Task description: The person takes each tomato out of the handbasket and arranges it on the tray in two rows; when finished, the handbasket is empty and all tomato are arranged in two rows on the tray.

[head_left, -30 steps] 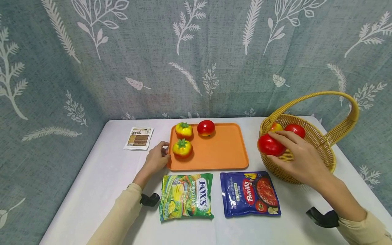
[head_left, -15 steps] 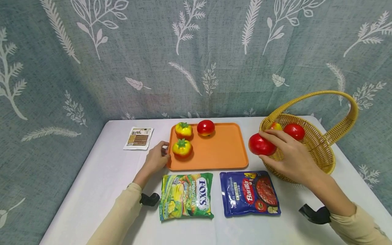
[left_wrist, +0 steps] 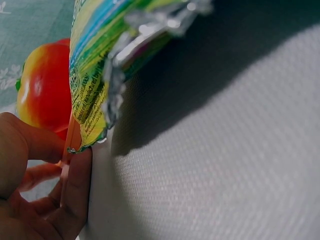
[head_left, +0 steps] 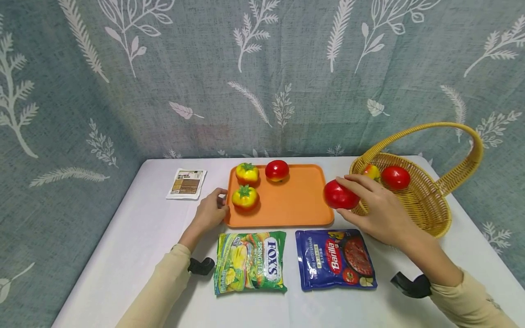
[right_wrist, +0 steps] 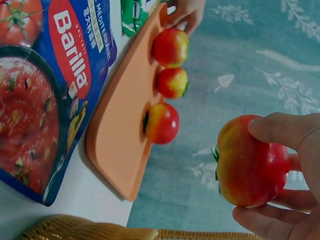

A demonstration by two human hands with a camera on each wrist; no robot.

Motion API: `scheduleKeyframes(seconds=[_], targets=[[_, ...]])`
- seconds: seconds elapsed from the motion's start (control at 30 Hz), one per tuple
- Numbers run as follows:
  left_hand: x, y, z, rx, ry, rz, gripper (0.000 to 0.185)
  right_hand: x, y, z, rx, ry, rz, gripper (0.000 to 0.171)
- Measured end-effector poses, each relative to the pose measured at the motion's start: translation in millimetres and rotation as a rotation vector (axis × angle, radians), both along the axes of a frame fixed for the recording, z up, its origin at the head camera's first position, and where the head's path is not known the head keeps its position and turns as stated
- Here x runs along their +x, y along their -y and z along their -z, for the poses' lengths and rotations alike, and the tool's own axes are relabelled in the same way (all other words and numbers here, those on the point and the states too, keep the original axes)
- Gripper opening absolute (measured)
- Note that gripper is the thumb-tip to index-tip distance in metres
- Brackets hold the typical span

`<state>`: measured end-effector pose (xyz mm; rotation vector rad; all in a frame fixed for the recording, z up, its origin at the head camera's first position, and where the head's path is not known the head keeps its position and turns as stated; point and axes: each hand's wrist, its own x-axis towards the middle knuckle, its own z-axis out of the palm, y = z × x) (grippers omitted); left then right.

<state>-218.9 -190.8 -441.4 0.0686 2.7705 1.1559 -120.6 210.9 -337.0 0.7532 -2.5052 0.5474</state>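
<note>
My right hand [head_left: 379, 209] grips a red tomato [head_left: 340, 195] between thumb and fingers, in the air between the basket and the tray's right edge. Yellow at its base and green leaves show on this tomato [right_wrist: 250, 162] in the right wrist view. At the left, my left hand [head_left: 211, 210] holds the rim of the orange tray [head_left: 293, 200]; thumb and fingers [left_wrist: 77, 185] pinch that edge in the left wrist view. Two yellow-red tomatoes with green tops, one in front [head_left: 244, 198] and one behind [head_left: 247, 173], sit on the tray's left, beside a red tomato [head_left: 276, 170].
A wicker basket [head_left: 426, 200] with a tall handle stands at the right. Inside lie a red tomato [head_left: 395, 177] and a yellow-red one [head_left: 371, 171]. A green candy bag [head_left: 250, 263] and a blue Barilla pouch [head_left: 335, 259] lie in front; a white packet [head_left: 186, 184] lies back left.
My right hand has carried the red tomato leftward, out from over the basket to beside the tray's right edge. My left hand stays at the tray's left rim.
</note>
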Motion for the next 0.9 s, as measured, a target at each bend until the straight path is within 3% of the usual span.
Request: scheduleKeyframes(seconds=[0.9], targets=[[0.4,0.7,0.4,-0.001,-0.009,-0.002,0.047,-13.5,25.7,10.7,0.018,0.033,-0.019,0.068]])
